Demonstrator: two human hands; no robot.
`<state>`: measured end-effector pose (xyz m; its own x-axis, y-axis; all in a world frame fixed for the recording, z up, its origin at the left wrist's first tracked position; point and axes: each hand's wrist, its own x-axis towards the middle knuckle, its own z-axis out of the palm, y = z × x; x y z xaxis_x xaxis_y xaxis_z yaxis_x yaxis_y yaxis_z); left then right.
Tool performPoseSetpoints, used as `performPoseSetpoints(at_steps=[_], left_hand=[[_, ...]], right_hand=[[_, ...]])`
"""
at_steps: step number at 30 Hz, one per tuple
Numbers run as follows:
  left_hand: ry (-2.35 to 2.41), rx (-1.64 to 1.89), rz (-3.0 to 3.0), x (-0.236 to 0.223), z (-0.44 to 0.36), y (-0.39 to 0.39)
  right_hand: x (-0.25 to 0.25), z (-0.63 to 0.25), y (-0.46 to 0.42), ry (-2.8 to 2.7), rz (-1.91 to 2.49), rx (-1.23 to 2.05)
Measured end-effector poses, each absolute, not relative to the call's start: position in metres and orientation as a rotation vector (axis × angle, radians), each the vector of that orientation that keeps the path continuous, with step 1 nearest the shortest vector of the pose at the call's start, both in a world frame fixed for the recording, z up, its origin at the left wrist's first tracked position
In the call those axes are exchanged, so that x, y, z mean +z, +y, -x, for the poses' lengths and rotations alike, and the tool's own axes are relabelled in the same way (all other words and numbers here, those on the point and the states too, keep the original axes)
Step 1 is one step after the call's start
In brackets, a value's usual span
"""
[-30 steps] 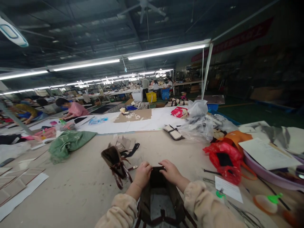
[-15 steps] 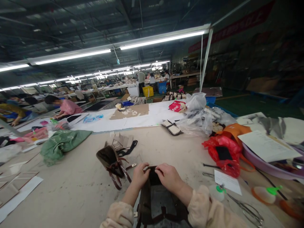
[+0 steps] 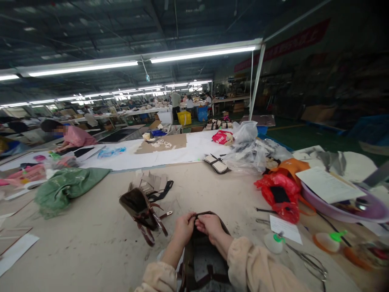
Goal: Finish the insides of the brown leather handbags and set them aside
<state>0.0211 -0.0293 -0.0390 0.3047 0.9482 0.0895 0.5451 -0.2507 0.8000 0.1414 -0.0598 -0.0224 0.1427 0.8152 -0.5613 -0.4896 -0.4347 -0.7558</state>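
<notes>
Both hands have come closer together at the far end of the brown bag (image 3: 204, 259), and my view has swung a little to the right since a second ago. My left hand (image 3: 182, 230) is almost closed, its finger and thumb pinching the rim. My right hand (image 3: 211, 228) is curled up small right beside it, pinching the rim too. The brown bag sits at the near edge of my view, with its open top facing me.

It is on a big tan table (image 3: 91, 247) with dark marks and specks. On the left side are a small bag (image 3: 133, 201) and some flat pieces (image 3: 153, 181). Near the right arm are scissors (image 3: 313, 263), a bottle (image 3: 275, 243) with a green top, a red plastic bag (image 3: 287, 211) and a purple tub (image 3: 343, 213). White paper (image 3: 148, 160) covers the next table. Long lights (image 3: 203, 54) hang over a big, dim room, and a person in pink (image 3: 78, 137) bends over some work.

I can't see all the fingertips, because they hide each other. The bottom of my view cuts off the near end of the brown bag, and the right sleeve (image 3: 255, 259) covers part of its side. Far off to the right it is too dark to make much out. The stuff inside the purple tub is a jumble to me.
</notes>
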Motion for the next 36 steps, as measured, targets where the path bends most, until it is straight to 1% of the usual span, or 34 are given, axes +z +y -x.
performPoseSetpoints(at_steps=[16, 23, 30, 36], left_hand=[[1.307, 0.778, -1.907, -0.037, -0.021, -0.029], [1.272, 0.751, -1.975, -0.042, -0.02, -0.026], [1.243, 0.738, -2.051, -0.037, -0.022, -0.028], [1.321, 0.71, -2.011, -0.033, -0.022, -0.029]], right_hand=[[-0.03, -0.138, -0.055, -0.369, 1.393, 1.458], [-0.024, -0.137, -0.05, -0.351, 1.531, 1.42], [-0.028, -0.134, -0.049, -0.338, 1.569, 1.345], [-0.031, -0.137, -0.058, -0.423, 1.441, 1.454]])
